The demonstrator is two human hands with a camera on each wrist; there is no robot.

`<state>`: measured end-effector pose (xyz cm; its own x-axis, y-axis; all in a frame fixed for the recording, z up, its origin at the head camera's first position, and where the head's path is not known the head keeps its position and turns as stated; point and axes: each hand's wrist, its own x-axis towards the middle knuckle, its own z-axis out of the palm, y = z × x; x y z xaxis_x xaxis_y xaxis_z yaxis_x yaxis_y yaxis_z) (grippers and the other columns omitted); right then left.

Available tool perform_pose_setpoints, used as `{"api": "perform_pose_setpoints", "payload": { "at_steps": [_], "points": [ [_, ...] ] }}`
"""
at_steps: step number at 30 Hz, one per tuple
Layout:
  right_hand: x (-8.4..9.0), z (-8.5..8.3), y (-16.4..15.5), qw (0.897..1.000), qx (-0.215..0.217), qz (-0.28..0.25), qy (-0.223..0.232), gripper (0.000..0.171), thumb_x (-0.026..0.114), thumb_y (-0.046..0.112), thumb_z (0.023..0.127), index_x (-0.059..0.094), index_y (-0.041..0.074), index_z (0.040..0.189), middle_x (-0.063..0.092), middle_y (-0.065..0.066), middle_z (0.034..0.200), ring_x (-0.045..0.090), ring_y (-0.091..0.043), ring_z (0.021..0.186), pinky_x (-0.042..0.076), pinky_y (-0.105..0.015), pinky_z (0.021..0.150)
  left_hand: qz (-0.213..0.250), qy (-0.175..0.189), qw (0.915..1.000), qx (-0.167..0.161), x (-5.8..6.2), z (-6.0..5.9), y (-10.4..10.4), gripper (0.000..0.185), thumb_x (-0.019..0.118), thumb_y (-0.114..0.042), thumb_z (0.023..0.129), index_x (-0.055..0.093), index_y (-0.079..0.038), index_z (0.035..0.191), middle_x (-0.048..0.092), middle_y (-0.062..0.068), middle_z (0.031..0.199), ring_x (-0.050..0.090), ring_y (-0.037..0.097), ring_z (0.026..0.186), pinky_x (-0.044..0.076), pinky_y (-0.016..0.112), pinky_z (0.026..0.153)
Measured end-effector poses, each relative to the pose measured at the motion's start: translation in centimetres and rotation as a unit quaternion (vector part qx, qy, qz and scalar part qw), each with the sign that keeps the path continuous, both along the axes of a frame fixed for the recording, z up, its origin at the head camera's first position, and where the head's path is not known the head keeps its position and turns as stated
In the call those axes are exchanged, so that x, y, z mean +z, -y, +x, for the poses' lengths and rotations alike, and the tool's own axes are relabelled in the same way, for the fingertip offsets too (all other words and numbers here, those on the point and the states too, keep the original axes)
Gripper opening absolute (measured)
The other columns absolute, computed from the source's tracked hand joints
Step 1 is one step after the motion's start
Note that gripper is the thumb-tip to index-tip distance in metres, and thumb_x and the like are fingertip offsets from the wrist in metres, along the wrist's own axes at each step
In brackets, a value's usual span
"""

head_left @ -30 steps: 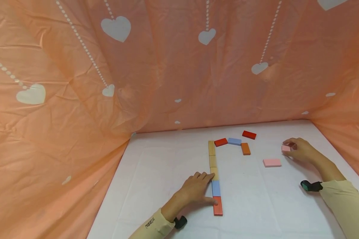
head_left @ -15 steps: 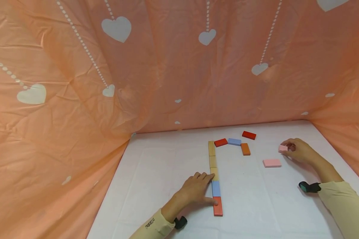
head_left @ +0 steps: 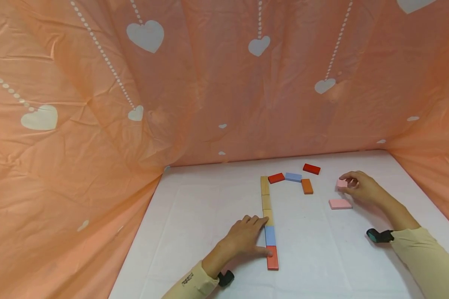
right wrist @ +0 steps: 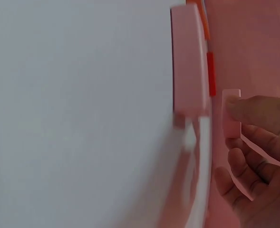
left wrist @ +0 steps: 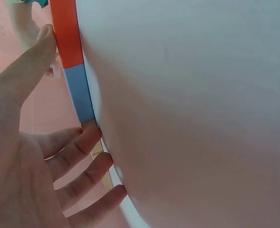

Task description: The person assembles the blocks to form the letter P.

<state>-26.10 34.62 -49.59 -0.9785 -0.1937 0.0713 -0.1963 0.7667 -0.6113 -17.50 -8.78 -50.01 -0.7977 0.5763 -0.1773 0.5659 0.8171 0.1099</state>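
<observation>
A straight line of flat blocks runs toward me on the white table: tan ones, then a blue one, then a red one. My left hand rests flat beside this line, fingers straight, thumb against the red block. My right hand pinches a small pink block just above the table; the right wrist view shows that pink block under my thumb. A second pink block lies flat close by.
A red block, a blue block, an orange block and another red block lie at the line's far end. Peach cloth with white hearts walls the table at the back and both sides.
My right hand has carried the small pink block leftward, toward the orange block. The left hand and the line of blocks have stayed still.
</observation>
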Motion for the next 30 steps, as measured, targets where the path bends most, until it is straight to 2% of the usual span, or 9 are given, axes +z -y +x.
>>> {"api": "perform_pose_setpoints", "payload": {
  "at_steps": [5, 11, 16, 20, 30],
  "points": [
    [0.1, -0.1, 1.3, 1.0, 0.01, -0.014, 0.0, 0.038, 0.079, 0.011, 0.096, 0.066, -0.008, 0.127, 0.063, -0.018, 0.107, 0.057, -0.032, 0.097, 0.05, -0.027, 0.071, 0.002, -0.002, 1.0, -0.001, 0.0, 0.0, 0.0, 0.105, 0.079, -0.076, 0.082, 0.045, -0.019, 0.164, 0.058, -0.002, 0.151, 0.054, 0.02, 0.134, 0.05, 0.036, 0.107],
    [0.5, -0.2, 2.9, 0.999, 0.015, -0.033, 0.028, 0.044, 0.08, 0.012, 0.096, 0.064, -0.007, 0.131, 0.06, -0.021, 0.112, 0.054, -0.033, 0.1, 0.051, -0.024, 0.069, 0.004, 0.0, 1.0, 0.001, -0.1, 0.0, 0.0, 0.105, 0.079, -0.076, 0.082, 0.045, -0.02, 0.164, 0.058, -0.002, 0.151, 0.054, 0.02, 0.134, 0.05, 0.036, 0.106],
    [0.6, -0.2, 4.2, 0.999, 0.019, -0.034, 0.031, 0.043, 0.081, 0.015, 0.096, 0.065, -0.004, 0.132, 0.061, -0.02, 0.115, 0.054, -0.033, 0.102, 0.051, -0.023, 0.072, 0.003, 0.002, 1.0, 0.002, 0.0, 0.0, 0.0, 0.106, 0.078, -0.077, 0.082, 0.044, -0.02, 0.164, 0.057, -0.002, 0.153, 0.053, 0.02, 0.135, 0.05, 0.037, 0.107],
    [0.7, -0.1, 5.2, 0.999, 0.034, -0.034, 0.017, 0.041, 0.081, 0.015, 0.096, 0.066, -0.002, 0.13, 0.061, -0.016, 0.113, 0.055, -0.031, 0.101, 0.051, -0.024, 0.074, 0.003, 0.002, 1.0, 0.002, 0.0, 0.0, 0.0, 0.105, 0.078, -0.076, 0.082, 0.044, -0.02, 0.164, 0.057, -0.002, 0.152, 0.053, 0.021, 0.135, 0.05, 0.037, 0.107],
    [0.4, 0.0, 7.8, 0.993, 0.095, -0.05, -0.052, 0.036, 0.086, 0.007, 0.089, 0.07, -0.003, 0.119, 0.063, -0.008, 0.102, 0.056, -0.024, 0.093, 0.048, -0.027, 0.074, 0.007, -0.001, 1.0, 0.0, 0.0, 0.0, 0.1, 0.104, 0.079, -0.075, 0.083, 0.045, -0.02, 0.164, 0.058, -0.001, 0.152, 0.054, 0.021, 0.135, 0.05, 0.037, 0.107]
  ]
}}
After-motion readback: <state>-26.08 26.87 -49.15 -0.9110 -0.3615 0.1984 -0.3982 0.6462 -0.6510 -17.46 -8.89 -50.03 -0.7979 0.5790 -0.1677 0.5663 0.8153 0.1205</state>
